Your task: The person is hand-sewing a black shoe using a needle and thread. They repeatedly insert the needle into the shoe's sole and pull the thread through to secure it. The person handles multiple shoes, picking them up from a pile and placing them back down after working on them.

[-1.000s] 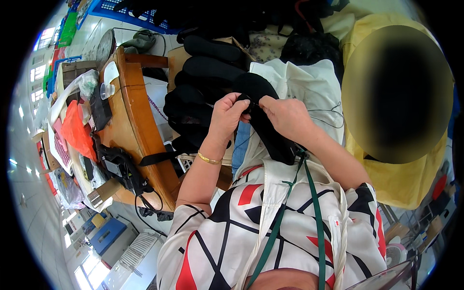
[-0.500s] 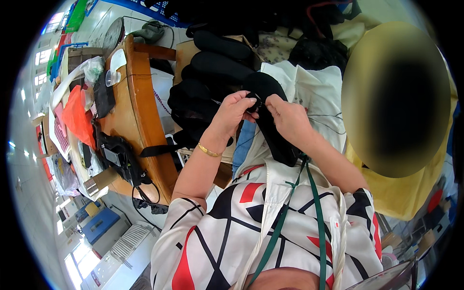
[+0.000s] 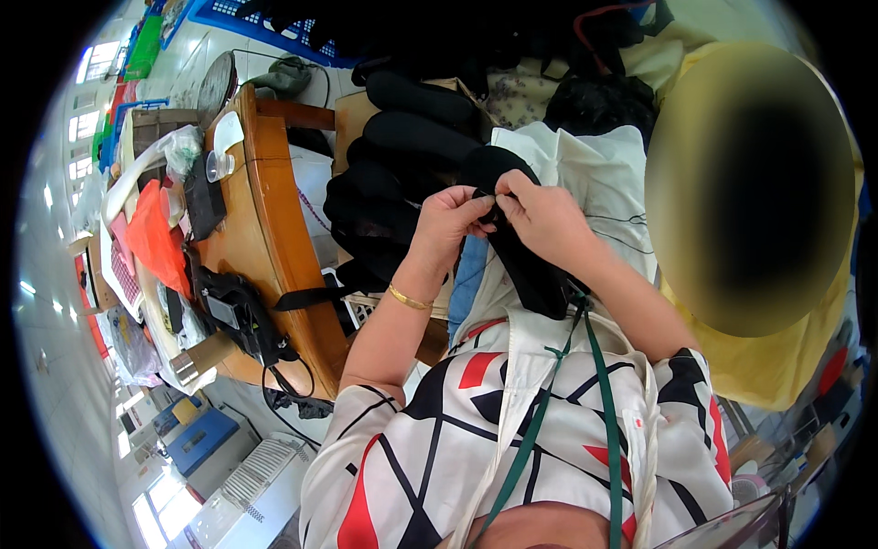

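A long black fabric piece (image 3: 528, 274) with a rounded far end lies across my lap, over a white cloth (image 3: 599, 169). My left hand (image 3: 455, 216) is closed, pinching the piece's left edge between thumb and fingers. Right beside it, my right hand (image 3: 540, 215) is closed too, its thumb and forefinger pinched together at the same spot on the black fabric. Any small thing between the right fingertips is too small to make out. Several similar black padded pieces (image 3: 416, 137) are piled just beyond my left hand.
To the left stands a wooden table (image 3: 274, 197) with an orange bag (image 3: 155, 233), a black bag (image 3: 240, 311) and a clear plastic cup (image 3: 219, 166). A person in yellow (image 3: 722, 352) is close on the right. A blue crate (image 3: 274, 32) is at the back.
My right hand has moved slightly left, and its fingertips now meet those of my left hand on the fabric. The view has shifted a little.
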`<state>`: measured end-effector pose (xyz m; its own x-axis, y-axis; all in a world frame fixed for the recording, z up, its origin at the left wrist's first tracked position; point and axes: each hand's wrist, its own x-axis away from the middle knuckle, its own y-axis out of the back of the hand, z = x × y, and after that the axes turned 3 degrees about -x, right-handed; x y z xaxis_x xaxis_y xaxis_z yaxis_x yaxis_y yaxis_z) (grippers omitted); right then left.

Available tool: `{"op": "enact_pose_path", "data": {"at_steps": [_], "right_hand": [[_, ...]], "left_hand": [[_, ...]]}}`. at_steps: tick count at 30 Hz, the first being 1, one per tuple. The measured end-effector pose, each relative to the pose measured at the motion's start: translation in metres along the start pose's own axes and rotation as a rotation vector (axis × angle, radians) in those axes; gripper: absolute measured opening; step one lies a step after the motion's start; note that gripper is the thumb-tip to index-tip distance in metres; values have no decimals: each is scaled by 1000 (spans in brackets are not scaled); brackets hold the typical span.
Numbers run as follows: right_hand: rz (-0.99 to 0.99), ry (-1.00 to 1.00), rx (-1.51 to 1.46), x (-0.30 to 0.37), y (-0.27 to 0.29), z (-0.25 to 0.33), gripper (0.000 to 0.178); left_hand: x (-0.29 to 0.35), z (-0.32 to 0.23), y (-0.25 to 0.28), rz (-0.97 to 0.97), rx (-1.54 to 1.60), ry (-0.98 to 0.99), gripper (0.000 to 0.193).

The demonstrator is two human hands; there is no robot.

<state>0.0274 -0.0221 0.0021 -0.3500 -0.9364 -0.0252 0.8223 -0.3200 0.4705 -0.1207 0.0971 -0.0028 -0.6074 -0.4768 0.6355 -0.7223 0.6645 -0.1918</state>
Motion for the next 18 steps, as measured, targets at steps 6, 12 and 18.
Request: {"op": "enact_pose_path", "data": {"at_steps": [6,12,18], "right_hand": [[1,171,173,-10,16,3,12],[185,281,343,-22,18,-6,8],[-146,494,247,-45,19,16,9]], "left_hand": [[2,-3,-12,-62,-113,-97,9],[3,-1,-17,-67,-189,-126,7],[-4,0,-15,-43,-257,-143,8]]}}
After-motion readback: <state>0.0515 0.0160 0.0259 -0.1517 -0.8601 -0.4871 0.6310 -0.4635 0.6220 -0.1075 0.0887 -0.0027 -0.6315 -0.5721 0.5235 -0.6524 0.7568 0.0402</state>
